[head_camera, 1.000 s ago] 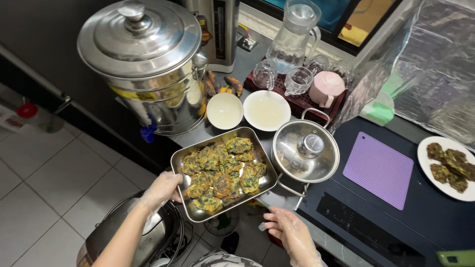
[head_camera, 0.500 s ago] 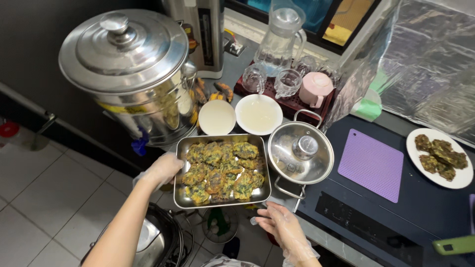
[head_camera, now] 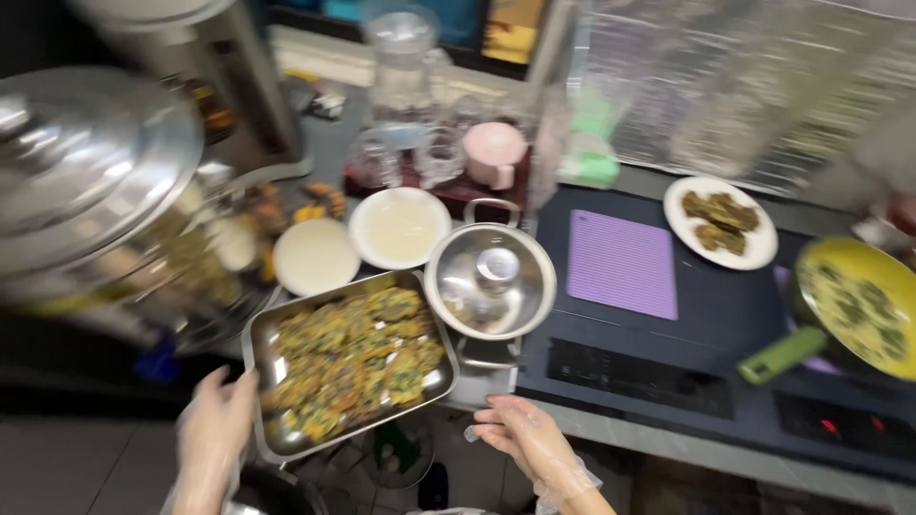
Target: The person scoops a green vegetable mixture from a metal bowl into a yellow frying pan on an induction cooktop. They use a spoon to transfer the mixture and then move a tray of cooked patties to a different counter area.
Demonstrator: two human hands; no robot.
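1. While the view is blurring at the far left of the frame, a big steel urn [head_camera: 105, 200] with a domed lid is filling the upper left corner.
2. At the lower left, the left hand [head_camera: 218, 429], in a thin clear glove, is gripping the left edge of a steel tray [head_camera: 260, 345], its fingers closing around the rim.
3. That tray is sitting in the lower centre-left, holding a layer of green and golden patties [head_camera: 353, 360], with part of it hanging off the counter's front edge.
4. Just above the tray, two round white dishes are lying side by side: a bowl [head_camera: 316, 256] on the left and a plate [head_camera: 400, 227] on the right.
5. Right of the tray and touching its corner, a steel pot with a glass lid [head_camera: 490, 280] is standing near the middle of the frame.
6. Below the pot, at the lower centre, the right hand [head_camera: 527, 437], also gloved, is hovering with its fingers loosely spread, holding nothing and just short of the counter edge.
7. Further right, a purple mat [head_camera: 623, 264] is lying on the dark cooktop [head_camera: 668, 372].
8. In the upper right, a white plate of patties [head_camera: 720, 221] is resting beyond the mat.
9. At the far right edge, a yellow pan with a green handle [head_camera: 854, 310] is sitting on the cooktop with more patties in it.
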